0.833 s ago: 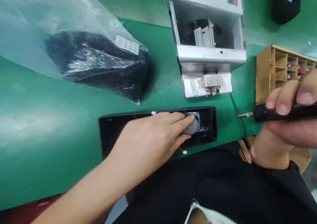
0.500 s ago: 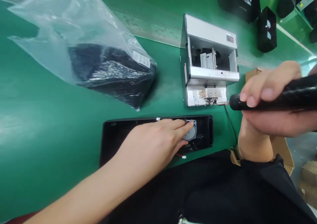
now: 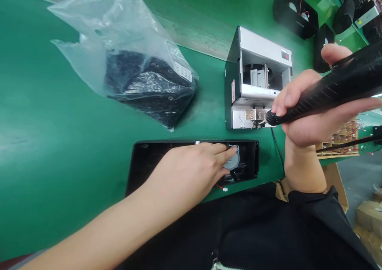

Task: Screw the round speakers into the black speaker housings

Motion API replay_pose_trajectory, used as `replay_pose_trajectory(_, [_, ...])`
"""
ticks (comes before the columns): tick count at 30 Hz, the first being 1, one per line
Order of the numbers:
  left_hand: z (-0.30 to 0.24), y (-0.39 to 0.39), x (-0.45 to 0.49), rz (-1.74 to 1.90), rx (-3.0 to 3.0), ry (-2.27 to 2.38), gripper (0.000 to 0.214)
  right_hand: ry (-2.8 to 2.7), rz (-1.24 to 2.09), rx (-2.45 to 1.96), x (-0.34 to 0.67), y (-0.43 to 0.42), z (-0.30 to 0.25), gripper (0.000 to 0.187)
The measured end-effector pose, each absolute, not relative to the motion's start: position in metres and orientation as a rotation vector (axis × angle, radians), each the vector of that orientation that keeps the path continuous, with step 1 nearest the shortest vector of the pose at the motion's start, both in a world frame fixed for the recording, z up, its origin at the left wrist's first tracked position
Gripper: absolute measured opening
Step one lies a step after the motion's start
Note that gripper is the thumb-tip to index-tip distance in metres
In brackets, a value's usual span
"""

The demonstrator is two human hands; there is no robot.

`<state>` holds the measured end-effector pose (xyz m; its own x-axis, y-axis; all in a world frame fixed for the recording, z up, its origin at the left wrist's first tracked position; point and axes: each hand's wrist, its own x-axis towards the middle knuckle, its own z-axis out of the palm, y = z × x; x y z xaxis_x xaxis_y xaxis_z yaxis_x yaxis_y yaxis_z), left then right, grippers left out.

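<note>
My left hand [image 3: 193, 162] reaches into a long black plastic housing [image 3: 140, 154] and holds a round grey speaker [image 3: 232, 160] down inside it, fingers on its rim and thumb by its lower side. In my right hand [image 3: 307, 115] is a black electric screwdriver [image 3: 325, 91], tilted, with the fingers wrapped round its body. Its nose end is at the front of a silver screw feeder [image 3: 262, 89], by the small metal outlet block. The bit's tip is hard to make out there. A red wire with a white connector [image 3: 225, 189] sticks out below the housing.
A clear plastic bag [image 3: 143, 83] with black parts inside lies left of the feeder. Black speaker housings [image 3: 295, 11] stand at the back right. Beyond my right forearm is a cardboard divider box [image 3: 343, 138] with wired parts. A black cable [image 3: 277, 148] runs beside the feeder.
My right hand has moved left with the screwdriver, bringing its nose closer to the feeder's outlet block. My left hand stays on the speaker. The view has shifted slightly.
</note>
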<state>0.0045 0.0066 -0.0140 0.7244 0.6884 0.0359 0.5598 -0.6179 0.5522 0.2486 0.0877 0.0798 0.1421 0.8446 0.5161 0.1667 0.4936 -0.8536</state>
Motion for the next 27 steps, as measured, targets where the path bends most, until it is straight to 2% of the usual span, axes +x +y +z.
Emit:
replay_pose_trajectory(4, [-0.011,0.007,0.004,0.329,2.391,0.955,0.046,-1.332,0.64,-0.968,0.243,0.09,0.08,0.082])
replay_pose_trajectory(10, [-0.008,0.008,0.002,0.318,2.363,0.967,0.047,-1.247,0.902,-0.934,0.247,0.063,0.114,0.073])
replay_pose_trajectory(15, [-0.01,0.006,0.004,0.326,2.312,0.99,0.047,-1.378,1.031,-0.888,0.264,0.023,0.133,0.044])
replay_pose_trajectory(17, [-0.01,0.006,0.005,0.31,2.331,0.99,0.046,-1.383,1.036,-0.863,0.262,0.009,0.128,0.039])
replay_pose_trajectory(24, [-0.006,0.009,0.006,0.277,2.329,0.974,0.046,-1.456,0.968,-0.773,0.249,-0.001,0.075,0.044])
replay_pose_trajectory(27, [-0.004,0.009,0.005,0.274,2.294,0.981,0.045,-1.484,0.945,-0.697,0.251,0.005,0.062,0.056])
